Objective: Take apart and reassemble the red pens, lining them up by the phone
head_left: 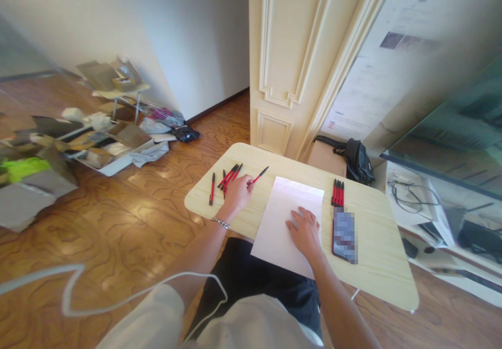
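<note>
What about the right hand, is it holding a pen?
No, the right hand rests on the white sheet, while the left hand holds a red-and-black pen.

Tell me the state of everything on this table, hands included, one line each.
Left hand: pinching a pen
Pen: held, black end pointing away
Right hand: resting on the paper, fingers spread
Paper: lying flat
Loose pens: scattered
Pen row: lined up side by side
Phone: lying flat; screen pixelated, can't tell
</note>
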A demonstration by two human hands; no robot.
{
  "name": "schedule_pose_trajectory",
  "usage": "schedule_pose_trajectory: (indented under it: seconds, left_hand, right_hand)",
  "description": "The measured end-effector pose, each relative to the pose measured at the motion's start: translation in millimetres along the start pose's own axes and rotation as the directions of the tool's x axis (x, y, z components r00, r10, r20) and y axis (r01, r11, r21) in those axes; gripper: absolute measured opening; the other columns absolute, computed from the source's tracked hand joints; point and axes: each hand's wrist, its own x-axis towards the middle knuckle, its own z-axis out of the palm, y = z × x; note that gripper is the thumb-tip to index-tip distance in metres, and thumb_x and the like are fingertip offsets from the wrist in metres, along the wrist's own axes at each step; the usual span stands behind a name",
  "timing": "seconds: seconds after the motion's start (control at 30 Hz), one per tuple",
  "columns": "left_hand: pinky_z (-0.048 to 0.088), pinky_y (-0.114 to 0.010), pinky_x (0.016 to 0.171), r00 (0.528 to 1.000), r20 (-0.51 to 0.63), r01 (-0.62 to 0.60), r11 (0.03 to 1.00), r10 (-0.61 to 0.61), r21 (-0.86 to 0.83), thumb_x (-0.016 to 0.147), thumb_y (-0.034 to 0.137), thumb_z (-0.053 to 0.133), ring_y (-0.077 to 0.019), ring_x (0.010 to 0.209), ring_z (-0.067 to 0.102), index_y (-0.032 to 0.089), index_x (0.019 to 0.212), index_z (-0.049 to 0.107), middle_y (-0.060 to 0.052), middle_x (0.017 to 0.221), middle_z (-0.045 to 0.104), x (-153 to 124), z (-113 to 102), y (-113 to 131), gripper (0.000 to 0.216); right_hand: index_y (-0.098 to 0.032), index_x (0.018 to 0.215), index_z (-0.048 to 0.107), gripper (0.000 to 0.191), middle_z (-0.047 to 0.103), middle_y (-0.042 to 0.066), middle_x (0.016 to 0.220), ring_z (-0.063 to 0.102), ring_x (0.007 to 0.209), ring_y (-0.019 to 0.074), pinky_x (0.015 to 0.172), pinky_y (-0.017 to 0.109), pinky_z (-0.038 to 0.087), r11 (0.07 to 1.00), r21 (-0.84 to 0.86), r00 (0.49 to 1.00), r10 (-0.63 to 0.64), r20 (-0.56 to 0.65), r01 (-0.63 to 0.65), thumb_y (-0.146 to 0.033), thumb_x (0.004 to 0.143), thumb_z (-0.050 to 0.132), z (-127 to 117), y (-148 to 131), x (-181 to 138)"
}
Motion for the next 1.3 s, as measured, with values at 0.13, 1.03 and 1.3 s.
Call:
schedule_pose_trajectory:
  seconds: [0.13, 1.03, 1.3]
  left_hand:
    - [0.047, -0.026, 0.071, 0.995, 0.085, -0.039, 0.993, 0.048, -0.111, 0.087, 0.030, 0.054, -0.0182, 0.080, 0.067, 0.022, 0.101, 0.061, -0.004, 0.088, 0.072, -23.2, 18.8, 41.4, 0.018]
    - [0.041, -0.028, 0.067, 0.956, 0.267, -0.130, 0.991, 0.119, 0.022, 0.089, 0.037, 0.050, -0.0195, 0.072, 0.061, 0.019, 0.081, 0.059, -0.007, 0.078, 0.064, -79.9, 83.4, 92.3, 0.021]
    - [0.041, -0.025, 0.063, 0.985, 0.162, -0.031, 0.976, 0.067, -0.217, 0.089, 0.041, 0.050, -0.0152, 0.065, 0.059, 0.020, 0.075, 0.059, -0.002, 0.070, 0.064, -88.2, 55.0, 71.7, 0.026]
  right_hand:
    - [-0.028, 0.121, 0.060, 0.038, 0.046, 0.008, 0.138, 0.036, 0.127, 0.0301, 0.097, 0.049, 0.034, 1.000, 0.015, 1.000, 0.002, -0.021, -0.001, -0.041, 0.086, 0.054, 0.8, -0.9, 0.4]
    - [-0.016, 0.111, 0.064, 0.033, 0.061, 0.013, 0.118, 0.051, 0.113, 0.0238, 0.101, 0.042, 0.039, 0.921, 0.375, 0.983, -0.037, -0.178, 0.103, -0.012, 0.085, 0.044, 0.1, 19.5, 7.5]
    - [-0.018, 0.102, 0.067, 0.028, 0.066, 0.010, 0.104, 0.058, 0.098, 0.0207, 0.090, 0.035, 0.043, 0.926, 0.373, 0.963, 0.041, -0.266, 0.064, -0.024, 0.091, 0.042, -18.6, 12.9, 2.0]
